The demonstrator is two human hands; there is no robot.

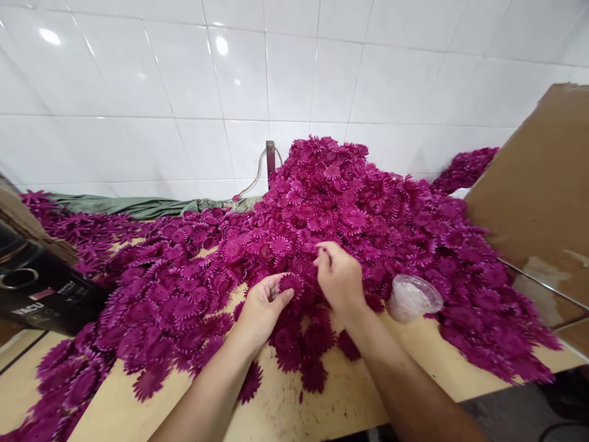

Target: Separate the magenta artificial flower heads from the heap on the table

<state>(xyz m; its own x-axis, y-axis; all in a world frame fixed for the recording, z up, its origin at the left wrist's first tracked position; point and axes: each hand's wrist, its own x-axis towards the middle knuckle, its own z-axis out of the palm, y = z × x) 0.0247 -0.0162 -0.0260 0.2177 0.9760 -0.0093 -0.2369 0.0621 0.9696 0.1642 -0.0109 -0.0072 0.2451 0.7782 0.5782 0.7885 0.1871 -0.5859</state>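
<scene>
My left hand [265,307] pinches a magenta artificial flower [291,285] between thumb and fingers, with the flower's face turned up. To its right, my right hand [340,277] is curled with thumb and index finger pressed together; whatever sits at the fingertips is too small to make out. Both hands are above the front of a large heap of similar magenta flowers [331,202]. Several loose flowers lie on the table below and between my wrists. Right of my right wrist stands a clear plastic cup [414,297] with whitish, translucent contents.
A brown cardboard box [536,184] stands at the right. A black printed box [43,285] is at the left. Behind the pale yellow tabletop [276,408] are green cloth [119,205], a metal bracket [270,161] with a cord, and a white tiled wall [294,73].
</scene>
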